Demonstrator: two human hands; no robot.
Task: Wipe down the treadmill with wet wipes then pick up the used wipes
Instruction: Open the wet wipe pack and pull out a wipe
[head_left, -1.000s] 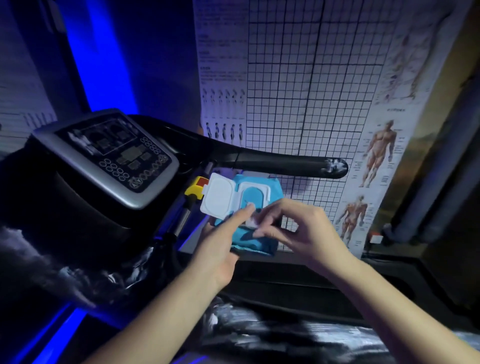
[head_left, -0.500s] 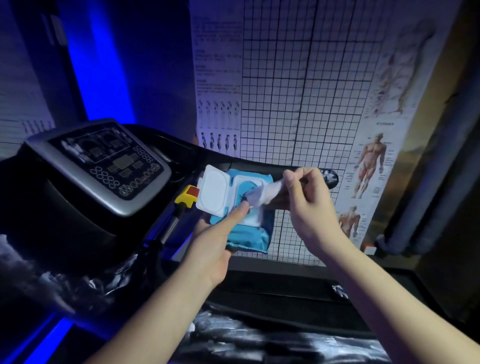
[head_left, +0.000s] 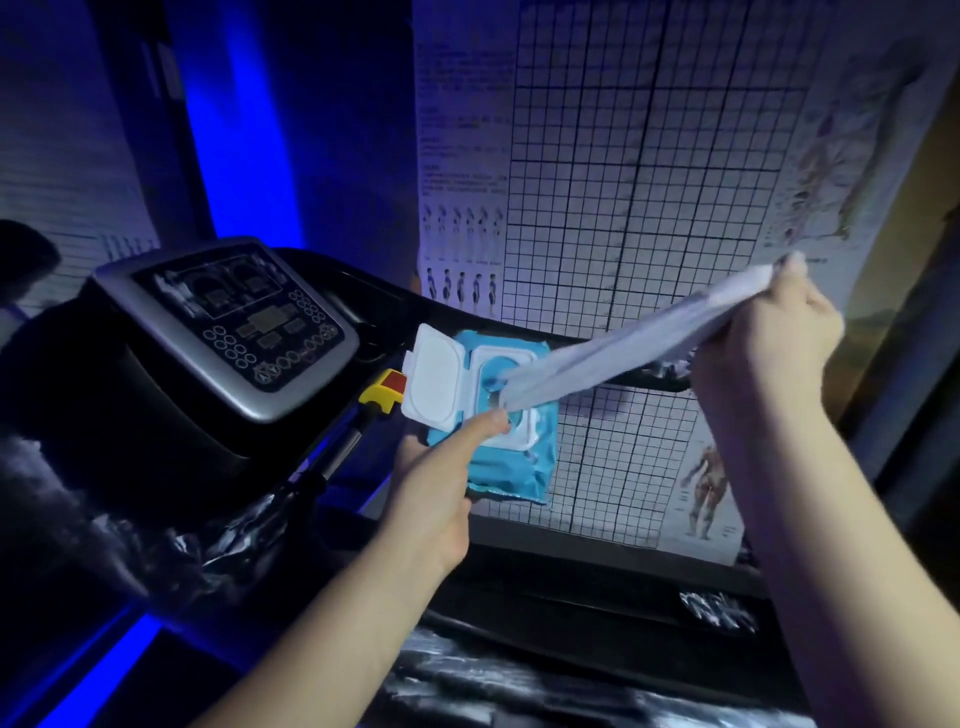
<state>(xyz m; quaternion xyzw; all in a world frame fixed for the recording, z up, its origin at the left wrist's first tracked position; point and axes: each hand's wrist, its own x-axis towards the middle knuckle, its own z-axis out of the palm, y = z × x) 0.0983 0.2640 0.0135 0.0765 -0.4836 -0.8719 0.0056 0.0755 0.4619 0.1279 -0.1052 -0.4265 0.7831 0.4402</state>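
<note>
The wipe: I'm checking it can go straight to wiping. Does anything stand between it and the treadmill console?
The wipe, pinched by the right hand, has its lower end in the pack; the pack, its open lid and the left hand sit between it and the console.

This is a gym or fitness room, dim under blue light (head_left: 244, 130). A treadmill console (head_left: 223, 332) stands left of the left hand's (head_left: 436, 499) grip on the pack (head_left: 519, 467). Its handrail (head_left: 660, 383) runs just behind the grip, and a posture grid chart (head_left: 623, 182) and a muscle poster (head_left: 711, 488) hang beyond.
</note>
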